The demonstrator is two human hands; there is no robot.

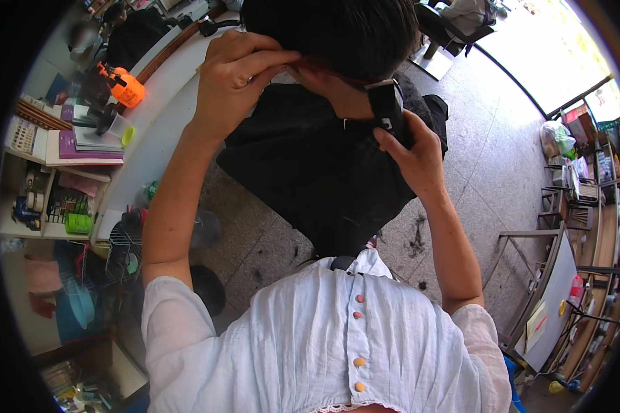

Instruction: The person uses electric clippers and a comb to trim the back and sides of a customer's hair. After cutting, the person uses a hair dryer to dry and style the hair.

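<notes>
A seated person's dark-haired head [330,31] is before me, seen from behind, with a black barber's cape [315,165] over the shoulders and back. Pinched in the fingers of my left hand [237,77] is one end of a thin reddish comb [336,71], which lies along the lower hairline above the neck. My right hand [421,155] grips a black hair clipper [387,106]. Its head is up against the hair at the comb's far end. The blade's exact contact with the hair is hidden.
Along the left runs a white counter [168,111] with an orange spray bottle [126,88] and stacked books [90,142]. Cut hair [417,235] lies on the speckled floor [475,170]. A salon chair [457,31] stands at upper right, shelves [604,222] and a grey board [553,294] farther right.
</notes>
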